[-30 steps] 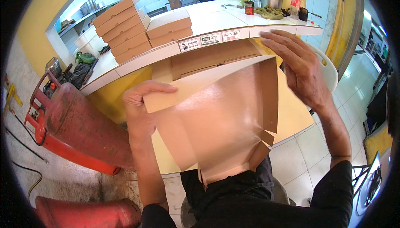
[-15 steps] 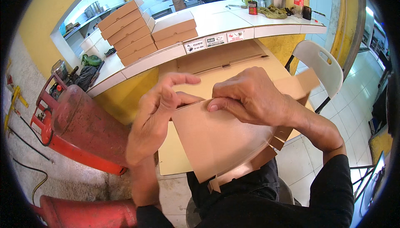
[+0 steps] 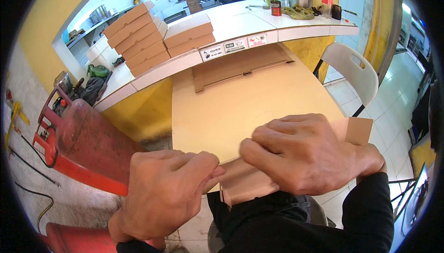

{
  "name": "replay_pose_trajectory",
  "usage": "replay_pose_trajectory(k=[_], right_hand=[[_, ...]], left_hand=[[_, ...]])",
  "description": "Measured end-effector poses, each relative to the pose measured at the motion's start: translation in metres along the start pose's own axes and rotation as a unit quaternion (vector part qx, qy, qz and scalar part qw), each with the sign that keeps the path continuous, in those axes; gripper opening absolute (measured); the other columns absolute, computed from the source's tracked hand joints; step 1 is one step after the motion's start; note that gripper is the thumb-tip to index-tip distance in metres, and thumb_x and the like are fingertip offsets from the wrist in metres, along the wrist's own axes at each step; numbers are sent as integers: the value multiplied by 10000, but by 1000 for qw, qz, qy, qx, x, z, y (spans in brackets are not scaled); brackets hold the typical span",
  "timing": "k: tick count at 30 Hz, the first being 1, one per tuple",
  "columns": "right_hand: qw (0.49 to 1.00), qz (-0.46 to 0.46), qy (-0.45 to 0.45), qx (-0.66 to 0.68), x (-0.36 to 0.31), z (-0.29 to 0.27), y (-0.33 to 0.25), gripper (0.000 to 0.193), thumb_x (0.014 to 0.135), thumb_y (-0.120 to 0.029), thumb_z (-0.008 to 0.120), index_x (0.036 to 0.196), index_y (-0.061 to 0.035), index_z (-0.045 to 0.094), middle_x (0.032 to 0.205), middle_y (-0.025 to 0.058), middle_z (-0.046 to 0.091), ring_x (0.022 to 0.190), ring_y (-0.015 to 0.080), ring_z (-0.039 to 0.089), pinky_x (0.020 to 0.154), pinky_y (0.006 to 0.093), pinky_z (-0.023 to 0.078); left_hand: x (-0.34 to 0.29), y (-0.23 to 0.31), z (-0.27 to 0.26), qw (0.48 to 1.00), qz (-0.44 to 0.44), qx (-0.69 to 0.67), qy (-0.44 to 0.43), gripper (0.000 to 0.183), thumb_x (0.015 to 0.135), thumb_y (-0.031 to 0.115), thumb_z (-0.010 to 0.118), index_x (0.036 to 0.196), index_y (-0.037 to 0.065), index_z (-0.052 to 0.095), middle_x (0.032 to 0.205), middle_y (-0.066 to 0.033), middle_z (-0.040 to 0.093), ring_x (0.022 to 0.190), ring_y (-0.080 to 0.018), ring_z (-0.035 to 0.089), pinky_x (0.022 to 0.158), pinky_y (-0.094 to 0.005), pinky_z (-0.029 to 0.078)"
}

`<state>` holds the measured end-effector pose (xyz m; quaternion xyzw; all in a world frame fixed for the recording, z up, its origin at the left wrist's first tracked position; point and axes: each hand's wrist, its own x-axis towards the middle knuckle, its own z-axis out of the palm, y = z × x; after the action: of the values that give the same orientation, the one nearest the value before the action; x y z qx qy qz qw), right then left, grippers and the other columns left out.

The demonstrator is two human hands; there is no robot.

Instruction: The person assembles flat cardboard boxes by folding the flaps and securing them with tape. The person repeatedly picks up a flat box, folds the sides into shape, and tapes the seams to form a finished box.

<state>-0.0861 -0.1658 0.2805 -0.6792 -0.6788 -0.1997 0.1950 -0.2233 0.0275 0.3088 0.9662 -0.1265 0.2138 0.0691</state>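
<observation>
A partly folded brown cardboard box (image 3: pixel 249 184) is held low in front of me, just over my lap at the table's near edge. My right hand (image 3: pixel 300 153) is closed over its far side, knuckles up, and covers much of it. A flap (image 3: pixel 359 130) sticks up beyond my right wrist. At the box's left end my left hand (image 3: pixel 169 190) is closed, thumb and fingers pressed together by the corner. Its fingertips are partly hidden. Farther off, a flat cardboard blank (image 3: pixel 240 70) lies on the pale table (image 3: pixel 222 119), under the counter's edge.
Several finished brown boxes (image 3: pixel 138 40) are stacked on the white tiled counter (image 3: pixel 240 24). Red gas cylinders (image 3: pixel 90 137) stand at my left. At the right is a white plastic chair (image 3: pixel 354 75). A bottle (image 3: pixel 326 3) and a green cloth (image 3: pixel 298 12) sit on the counter's right part.
Both hands have moved down toward me with the box. The broad panel that faced up is no longer seen. My left hand, fingers apart before, has closed at the box's left end.
</observation>
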Motion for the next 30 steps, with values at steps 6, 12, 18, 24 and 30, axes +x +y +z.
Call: replay_pose_trajectory(k=[6,12,18,24,30], right_hand=[[995,78,29,-61,-42,-12,13,238,759,-165,679,948,-58,581,746,82,564,679,276,655,601,387,526],[974,212,43,-61,-65,-22,41,165,749,123,669,863,3,670,757,137,704,762,297,748,718,356,607],[914,316,251,-38,-104,-34,104,269,894,10,657,1160,-13,689,1026,128,750,914,210,731,816,320,575],[878,418,194,132,-157,16,103,501,861,-56,740,1347,-39,617,1283,136,680,1144,257,657,925,388,567],[803,528,163,222,-226,99,104,451,945,-165,716,1357,-23,599,1323,150,649,1186,288,636,926,407,570]], left_hand=[[-16,-1,-16,995,16,81,64,148,733,98,769,812,67,647,653,-88,648,570,-283,647,519,-357,499],[-38,-28,-28,985,-18,108,131,124,689,26,677,812,35,670,742,-134,698,664,-285,698,629,-333,534],[-98,-152,-54,910,-277,-40,306,323,1023,202,595,745,38,576,730,100,455,661,-40,366,557,-247,268],[-189,-244,84,782,-435,-308,322,314,1029,240,621,810,23,682,773,55,582,668,-56,470,591,-249,388],[-237,-201,193,713,-533,-403,213,295,1035,218,603,1134,-44,693,1015,-58,705,927,-157,641,854,-321,514]])
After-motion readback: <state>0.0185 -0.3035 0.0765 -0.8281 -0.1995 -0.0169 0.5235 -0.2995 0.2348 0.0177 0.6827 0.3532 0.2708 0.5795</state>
